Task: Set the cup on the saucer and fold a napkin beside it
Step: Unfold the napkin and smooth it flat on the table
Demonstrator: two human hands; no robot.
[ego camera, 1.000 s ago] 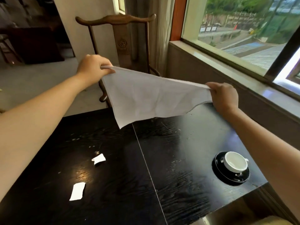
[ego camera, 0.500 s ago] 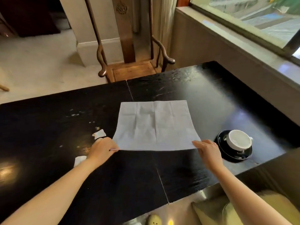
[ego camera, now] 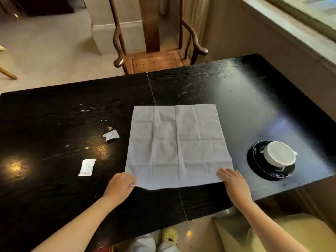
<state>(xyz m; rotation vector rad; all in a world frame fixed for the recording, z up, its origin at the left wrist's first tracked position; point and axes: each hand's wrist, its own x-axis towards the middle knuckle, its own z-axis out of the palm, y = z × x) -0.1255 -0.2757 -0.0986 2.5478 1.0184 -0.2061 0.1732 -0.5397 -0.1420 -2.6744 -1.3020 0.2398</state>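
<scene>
The napkin lies spread flat and unfolded on the dark desk, a little right of the frame's centre, its old crease lines showing as a grid. I see my left hand at the napkin's lower left corner, fingers curled and pinching the edge, which is lifted slightly there. My right hand rests at the lower right corner with fingers stretched flat on the cloth, pressing it down and gripping nothing.

To the right of the napkin, near the desk's right edge, the white cup sits on the black saucer; they are apart from the napkin, with bare desk between. To the left of the napkin lie two small white scraps: a torn piece of paper just beside the napkin's left edge, and a small packet lower and further left.

Beyond the desk, at the upper centre of the frame, stands a wooden chair with curved arms, its seat facing me. A window sill runs across the upper right.
</scene>
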